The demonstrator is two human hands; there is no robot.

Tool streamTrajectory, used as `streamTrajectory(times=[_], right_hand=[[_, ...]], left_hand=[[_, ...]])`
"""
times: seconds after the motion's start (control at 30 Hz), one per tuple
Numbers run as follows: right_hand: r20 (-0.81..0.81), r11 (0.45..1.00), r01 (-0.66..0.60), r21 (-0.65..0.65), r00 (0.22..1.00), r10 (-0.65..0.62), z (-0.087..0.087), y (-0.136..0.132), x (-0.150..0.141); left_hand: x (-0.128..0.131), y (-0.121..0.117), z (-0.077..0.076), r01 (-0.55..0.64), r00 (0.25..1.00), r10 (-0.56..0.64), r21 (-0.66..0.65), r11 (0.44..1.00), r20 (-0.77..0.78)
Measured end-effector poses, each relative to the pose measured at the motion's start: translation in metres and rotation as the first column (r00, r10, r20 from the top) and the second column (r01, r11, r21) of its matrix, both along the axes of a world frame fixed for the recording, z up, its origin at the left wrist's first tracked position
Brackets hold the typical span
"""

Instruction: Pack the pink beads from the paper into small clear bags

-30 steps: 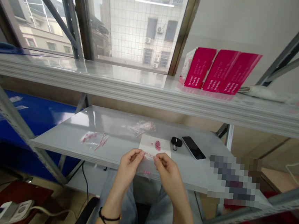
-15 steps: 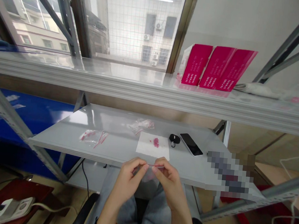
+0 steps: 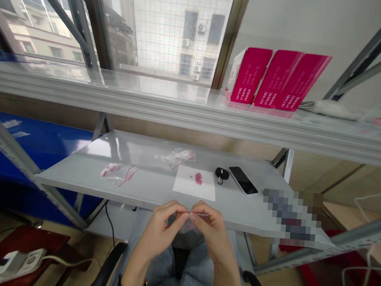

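Note:
Both my left hand (image 3: 166,224) and my right hand (image 3: 210,227) pinch the top edge of a small clear zip bag (image 3: 188,226), with their fingertips almost touching. The bag hangs below the fingers over my lap, just in front of the shelf edge; something pinkish shows faintly in it. Beyond my hands, a white sheet of paper (image 3: 186,189) lies on the grey shelf, bearing a small heap of pink beads or pellets (image 3: 198,178), too small to name surely. To the left of the paper are clear zip bags (image 3: 118,173) with red strips, some with pink contents.
More clear bags (image 3: 179,158) lie behind the paper. A black case (image 3: 221,174) and a phone (image 3: 243,180) are to its right. Several magenta boxes (image 3: 279,79) stand on the upper shelf (image 3: 147,99). A power strip (image 3: 16,265) sits at lower left.
My fingertips have come closer together along the bag's top edge, the right hand shifting slightly left. The view has tilted a little; the things on the shelf stay put.

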State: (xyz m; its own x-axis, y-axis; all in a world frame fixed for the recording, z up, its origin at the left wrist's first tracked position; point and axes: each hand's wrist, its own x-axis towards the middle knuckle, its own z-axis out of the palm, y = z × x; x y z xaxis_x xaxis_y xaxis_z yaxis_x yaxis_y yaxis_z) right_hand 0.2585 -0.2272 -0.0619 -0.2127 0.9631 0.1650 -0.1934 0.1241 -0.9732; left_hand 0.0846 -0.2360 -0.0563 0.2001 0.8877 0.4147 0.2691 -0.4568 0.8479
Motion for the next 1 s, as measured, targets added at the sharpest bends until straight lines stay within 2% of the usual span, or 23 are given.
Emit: streamTrajectory(times=[0.17,0.3,0.47,0.6,0.8,1.0], right_hand=[[0.009,1.0,0.017,-0.003,1.0,-0.017,-0.001,-0.002,-0.004],[0.029,1.0,0.02,0.0,0.999,-0.02,-0.004,-0.001,-0.003],[0.055,0.99,0.12,0.078,0.991,-0.124,-0.011,0.002,0.001],[0.121,0.985,0.152,0.08,0.979,-0.161,-0.014,0.004,0.007],[0.117,0.994,0.103,0.037,0.987,-0.107,-0.011,0.003,0.022],[0.078,0.994,0.1,0.044,0.992,-0.103,-0.009,-0.001,0.021]], left_hand=[[-0.001,-0.001,0.001,-0.016,1.0,0.015,-0.045,0.999,-0.004],[-0.002,-0.002,0.001,-0.03,0.999,0.03,-0.022,0.999,-0.018],[-0.005,0.0,0.001,-0.034,0.998,0.033,-0.002,0.999,-0.049],[-0.005,0.0,-0.002,-0.033,0.998,0.032,-0.014,0.999,-0.059],[0.0,0.0,-0.002,-0.036,0.999,0.037,-0.084,0.996,0.008],[0.003,-0.001,0.003,0.013,1.0,-0.009,-0.118,0.993,0.028]])
